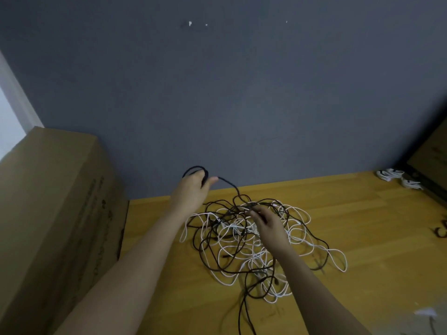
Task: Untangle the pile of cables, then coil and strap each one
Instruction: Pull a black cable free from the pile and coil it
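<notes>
A grey-blue wall (242, 105) fills the far side of the scene, with a few small white chips high up, and a pale strip of another surface at the far left edge. Against the wall stands a wooden table (362, 226), honey-coloured with visible board seams.

At the left, one large cardboard box (53, 213) stands on end beside the table, printed text running down its side.

Next comes the left hand (191, 192), raised above the table's far edge. Its fingers grip a small loop of black cable (197, 168), and the strand trails down to the right into the pile of cables (242, 240). That pile lies in the middle of the table: thin black and white cables looped over one another, too knotted to count.

The right hand (268, 226) rests on top of the pile, fingertips curled down and pinching strands at its far side; which strand it holds I cannot tell.

Further right, near the wall, two small white coiled bundles (396, 177) lie close together, and one dark coil (441, 232) is cut off by the right edge. At the far right a second cardboard box (430, 155) sits in shadow. One white scrap (425, 312) lies at the near right
</notes>
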